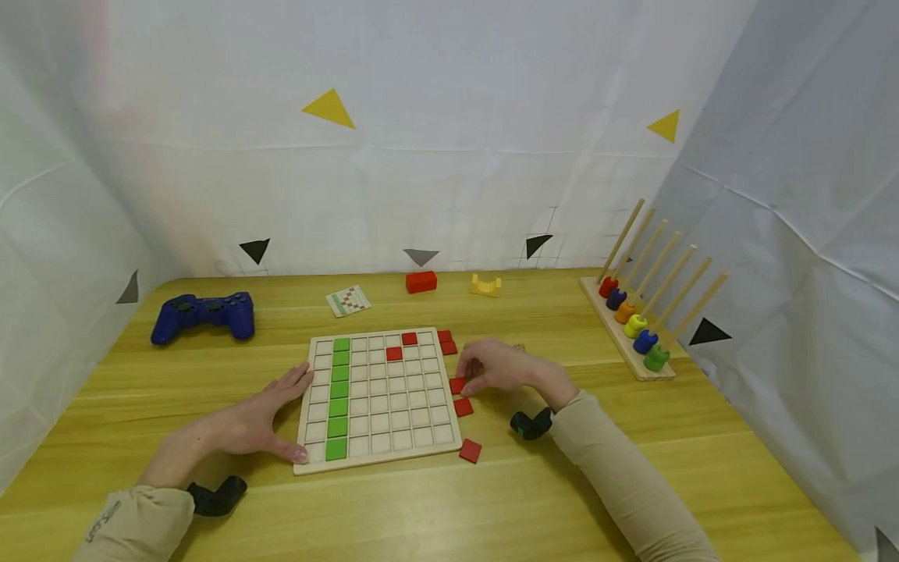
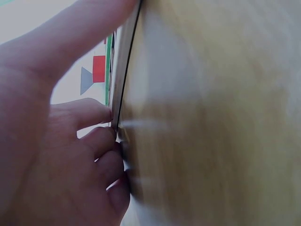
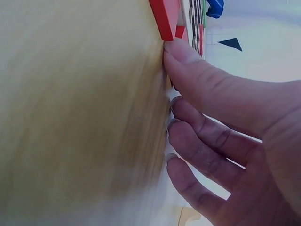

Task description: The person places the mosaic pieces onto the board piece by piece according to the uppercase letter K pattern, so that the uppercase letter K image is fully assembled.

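A light wooden grid board (image 1: 379,403) lies on the table, with a column of green tiles (image 1: 338,407) and two red tiles (image 1: 394,353) in its squares. My left hand (image 1: 256,417) is spread along the board's left edge, thumb on the near corner and fingertips at the side. In the left wrist view the fingers (image 2: 101,141) rest against that edge. Just off the board's right side, my right hand (image 1: 500,365) pinches a red tile (image 1: 456,386) at the table with thumb and forefinger; the forefinger is hidden behind the thumb in the right wrist view.
More red tiles (image 1: 470,450) lie along the board's right side. Behind it are a pattern card (image 1: 348,300), a red block (image 1: 421,282) and a yellow arch piece (image 1: 486,286). A blue game controller (image 1: 204,314) sits at left, a peg stand (image 1: 625,332) with coloured rings at right.
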The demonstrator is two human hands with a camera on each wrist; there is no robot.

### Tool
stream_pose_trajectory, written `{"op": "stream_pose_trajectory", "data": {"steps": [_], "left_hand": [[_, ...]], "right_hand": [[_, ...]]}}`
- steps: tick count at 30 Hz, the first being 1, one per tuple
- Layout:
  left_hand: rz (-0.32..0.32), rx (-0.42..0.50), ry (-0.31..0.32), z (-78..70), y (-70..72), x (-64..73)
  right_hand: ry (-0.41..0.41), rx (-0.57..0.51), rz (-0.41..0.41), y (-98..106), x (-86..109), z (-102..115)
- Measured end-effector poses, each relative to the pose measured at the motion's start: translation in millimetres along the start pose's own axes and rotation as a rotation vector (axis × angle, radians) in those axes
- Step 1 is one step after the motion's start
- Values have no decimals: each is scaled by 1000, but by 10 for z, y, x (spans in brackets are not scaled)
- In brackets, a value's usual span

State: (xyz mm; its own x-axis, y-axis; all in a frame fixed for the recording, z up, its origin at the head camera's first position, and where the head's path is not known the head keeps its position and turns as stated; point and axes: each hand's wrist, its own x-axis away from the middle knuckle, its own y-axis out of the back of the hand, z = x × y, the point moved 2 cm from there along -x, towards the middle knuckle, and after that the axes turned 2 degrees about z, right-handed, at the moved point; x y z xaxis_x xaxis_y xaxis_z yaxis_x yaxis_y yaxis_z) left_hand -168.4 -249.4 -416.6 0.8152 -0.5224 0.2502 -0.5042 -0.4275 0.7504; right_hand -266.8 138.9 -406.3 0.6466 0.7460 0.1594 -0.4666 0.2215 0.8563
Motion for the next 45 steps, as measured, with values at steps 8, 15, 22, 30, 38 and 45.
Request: {"op": "stream_pose_trajectory", "data": {"steps": [8,15,22,30,38,45], "left_hand": [[-2,-3,3,4,-4,-3],[-2,-4,6,10,-7,-8],[-2,-5,9,11,-1,-5],[7,3,13,6,2,-6],[4,10,14,-4,14,20],[7,6,21,-21,6,9]], "right_hand": [[27,23,15,28,18,23],[-5,-31,-4,98,64,28],[4,-19,-6,143,64,53],[29,-14,-18,174,85,73],[98,28,-68,269,-1,285],[79,78,-46,320,-192,578]]}}
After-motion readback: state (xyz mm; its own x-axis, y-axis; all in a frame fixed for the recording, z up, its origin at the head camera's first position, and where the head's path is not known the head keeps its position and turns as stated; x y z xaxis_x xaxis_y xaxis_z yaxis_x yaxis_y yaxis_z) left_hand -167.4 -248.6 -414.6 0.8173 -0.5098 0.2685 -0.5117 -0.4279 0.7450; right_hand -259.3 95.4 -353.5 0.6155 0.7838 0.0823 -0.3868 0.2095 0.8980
